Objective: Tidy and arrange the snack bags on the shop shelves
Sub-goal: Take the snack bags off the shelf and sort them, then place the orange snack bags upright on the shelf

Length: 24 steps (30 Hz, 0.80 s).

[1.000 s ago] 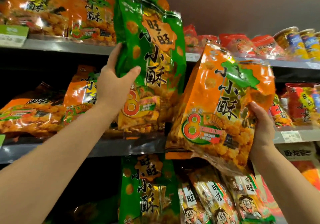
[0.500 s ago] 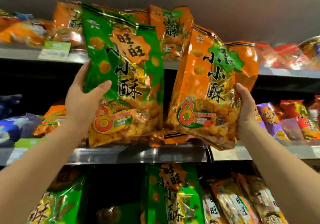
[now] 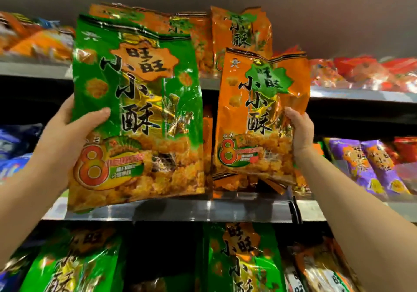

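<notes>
My left hand (image 3: 65, 138) grips the left edge of a large green snack bag (image 3: 137, 111), thumb across its front, holding it upright in front of the middle shelf. My right hand (image 3: 300, 131) grips the right edge of an orange snack bag (image 3: 255, 120) of the same brand, also upright, its bottom close above the middle shelf's front rail (image 3: 203, 210). The two bags hang side by side, nearly touching. Behind them, orange bags (image 3: 239, 30) stand on the top shelf.
The top shelf edge (image 3: 361, 94) carries red bags (image 3: 370, 73) at right and orange bags (image 3: 38, 41) at left. Purple bags (image 3: 365, 163) lie on the middle shelf at right, blue ones (image 3: 15, 142) at left. Green bags (image 3: 241, 258) fill the lower shelf.
Both bags have been raised and brought more upright and level with each other. The view has tilted upward and shifted, so the top shelf's orange bags now sit centred behind them.
</notes>
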### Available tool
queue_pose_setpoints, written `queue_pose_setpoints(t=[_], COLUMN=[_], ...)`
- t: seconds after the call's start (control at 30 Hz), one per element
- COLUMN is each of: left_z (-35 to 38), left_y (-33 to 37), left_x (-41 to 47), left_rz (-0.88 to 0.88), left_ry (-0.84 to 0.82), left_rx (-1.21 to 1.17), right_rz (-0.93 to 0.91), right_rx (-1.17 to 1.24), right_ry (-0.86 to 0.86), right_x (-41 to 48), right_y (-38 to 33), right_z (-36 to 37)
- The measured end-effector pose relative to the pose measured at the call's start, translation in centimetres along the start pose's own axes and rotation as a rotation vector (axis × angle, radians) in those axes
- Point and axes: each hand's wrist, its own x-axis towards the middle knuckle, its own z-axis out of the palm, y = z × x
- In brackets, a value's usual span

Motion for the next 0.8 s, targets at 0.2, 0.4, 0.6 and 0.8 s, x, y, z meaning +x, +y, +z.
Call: queue_pose_setpoints(t=[0.2,0.4,0.6,0.8], left_z=[0.5,2.0,2.8,3.1], left_y=[-1.0,-1.7,-2.4,-2.5], left_x=[0.0,-0.5,-1.1,-1.3], left_rz=[0.014,0.005,-0.029,-0.049], left_ry=[-0.032,-0.041,-0.043,-0.042], left_rx=[0.022,0.019,-0.013,-0.027], right_rz=[0.08,0.186,0.259,0.001], right_rx=[-0.107,-0.472,-0.685,-0.979], right_ry=[-0.132,-0.232,-0.256,-0.103], right_x=[-0.4,0.3,0.1,-0.1], right_y=[3.3,3.1,2.4,-0.3], right_z=[-1.1,-2.0,-2.4,-1.4])
